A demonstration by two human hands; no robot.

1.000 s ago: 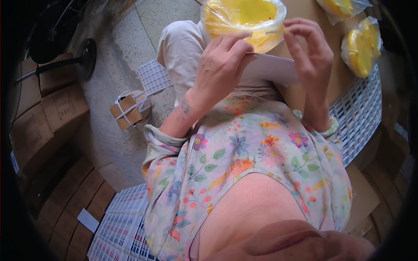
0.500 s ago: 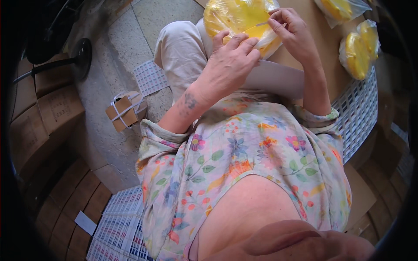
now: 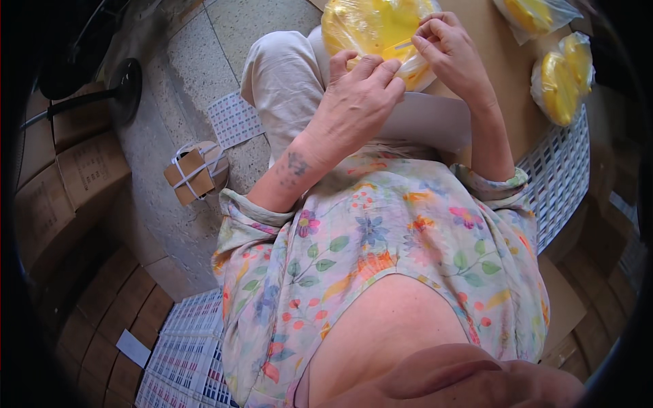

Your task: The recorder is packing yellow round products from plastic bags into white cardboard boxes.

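Observation:
A clear plastic bag (image 3: 350, 30) with bright yellow, rounded contents rests at the top of the view, above my lap. My left hand (image 3: 364, 92) lies along its near edge, fingertips closed on the plastic. From the right, my right hand (image 3: 452, 58) pinches with thumb and fingers at the bag's near right side. A thin pale strip (image 3: 403, 46) runs from those fingertips across the yellow; whether it is part of the bag I cannot tell. What the yellow contents are is hard to make out through the film.
More bagged yellow pieces (image 3: 559, 85) lie at the right on a brown cardboard surface (image 3: 503, 88). A white woven crate (image 3: 561, 173) stands below them. On the floor at left are a strapped bundle (image 3: 194, 173) and a printed sheet (image 3: 235, 120). Brown cartons (image 3: 92, 166) line the left.
My right fingertips and the pale strip have shifted slightly down and left. My left hand stays at the bag's near edge, almost unmoved.

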